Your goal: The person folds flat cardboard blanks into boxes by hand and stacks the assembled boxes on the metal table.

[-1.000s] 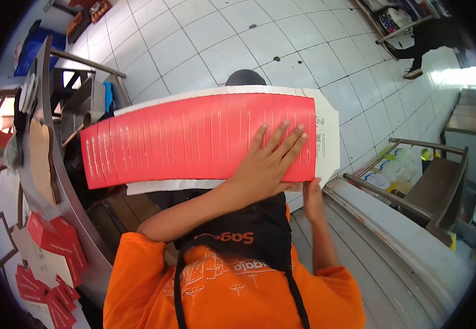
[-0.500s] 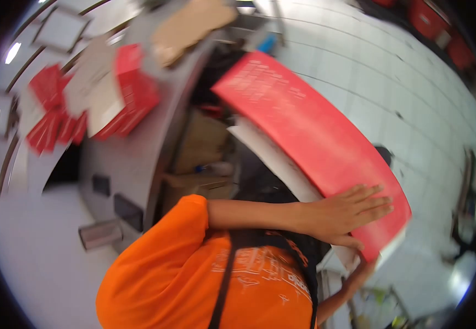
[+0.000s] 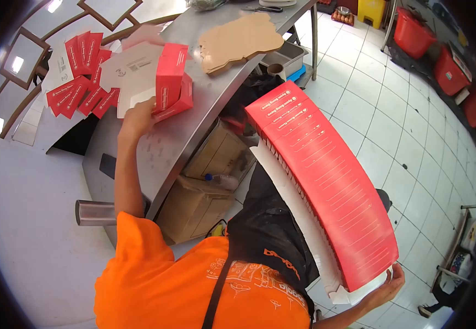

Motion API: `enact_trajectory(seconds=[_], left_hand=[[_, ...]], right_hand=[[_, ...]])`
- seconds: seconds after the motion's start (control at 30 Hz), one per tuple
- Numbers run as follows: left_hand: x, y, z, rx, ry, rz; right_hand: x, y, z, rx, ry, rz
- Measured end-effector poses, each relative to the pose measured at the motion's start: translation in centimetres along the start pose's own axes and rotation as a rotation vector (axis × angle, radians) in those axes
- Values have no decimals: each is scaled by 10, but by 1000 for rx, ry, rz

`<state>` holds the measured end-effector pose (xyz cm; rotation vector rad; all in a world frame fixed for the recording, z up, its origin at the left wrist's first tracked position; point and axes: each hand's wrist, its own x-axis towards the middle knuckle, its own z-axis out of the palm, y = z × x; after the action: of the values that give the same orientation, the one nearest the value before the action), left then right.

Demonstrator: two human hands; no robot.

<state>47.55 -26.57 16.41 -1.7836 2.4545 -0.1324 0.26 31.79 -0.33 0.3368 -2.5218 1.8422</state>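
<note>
A long curved row of nested red boxes [image 3: 331, 181] with white flaps lies across my lap, its far end near the table edge. My right hand [image 3: 383, 288] grips the near end, fingers wrapped round the last box. On the metal table, my left hand [image 3: 139, 118] pinches the edge of a red and white box [image 3: 171, 77], whose white lid stands open to the left. Several flat red cartons [image 3: 84, 71] are fanned out beyond it.
Brown cardboard sheets [image 3: 238, 41] lie on the metal table [image 3: 164, 148]. Below are cardboard boxes [image 3: 199, 208] and a plastic bottle [image 3: 224, 181]. A metal cup [image 3: 95, 213] stands at the left. Red tubs [image 3: 413, 33] line the far floor; a person's foot [image 3: 427, 310] shows lower right.
The view has turned towards the table. My left hand has left the top of the red row and taken hold of the box on the table. My right hand has stayed at the row's near end.
</note>
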Motion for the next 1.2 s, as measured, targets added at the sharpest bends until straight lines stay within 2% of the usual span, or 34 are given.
enact_trajectory(seconds=[0.1,0.2,0.3,0.37,0.4,0.47,0.53,0.57,0.63,0.7,0.73,0.77,0.8,0.87,0.93,0.97,1.03,1.1,1.2], left_hand=[[-13,-8,-10,180,173,-96],[-24,2,-46,254,203,-225],[-34,5,-74,273,645,-197],[-39,38,-102,170,853,-76],[-45,65,-115,113,954,-16],[-59,141,-134,-36,984,376],[-53,204,-129,-188,821,787],[-60,248,-122,-287,709,885],[-66,329,-99,-359,548,1197],[-98,407,-70,-360,508,1492],[-123,441,-55,-376,423,1610],[-148,464,-45,-381,336,1719],[-172,483,-42,-362,345,1788],[-211,500,-31,-318,343,1932],[-213,513,-18,-739,582,1986],[-212,525,-12,-977,682,1979],[-193,545,10,-929,267,1985],[-166,567,40,-939,10,1880],[-145,587,78,-847,-321,1753]], right_hand=[[-7,-2,1,35,-73,9],[-9,2,-3,24,-118,37],[-6,0,-7,-74,-86,45],[3,1,-12,-193,-35,-24],[5,-6,-11,-258,-28,-135],[15,-36,-1,-405,-9,-352],[20,-78,14,-438,-46,-615],[16,-96,26,-409,-53,-689],[6,-127,38,-379,-78,-829],[0,-145,45,-364,-142,-868],[-5,-158,46,-581,-129,-815],[-7,-150,36,-713,-207,-703],[-8,-132,23,-829,-296,-575],[-13,-133,8,-900,-486,-196],[-34,-103,-6,-919,-308,-151],[-42,-90,-14,-833,-256,-46],[-50,-67,-28,-530,-159,204],[-66,-40,-26,-241,21,164],[-75,-25,-16,-221,60,186]])
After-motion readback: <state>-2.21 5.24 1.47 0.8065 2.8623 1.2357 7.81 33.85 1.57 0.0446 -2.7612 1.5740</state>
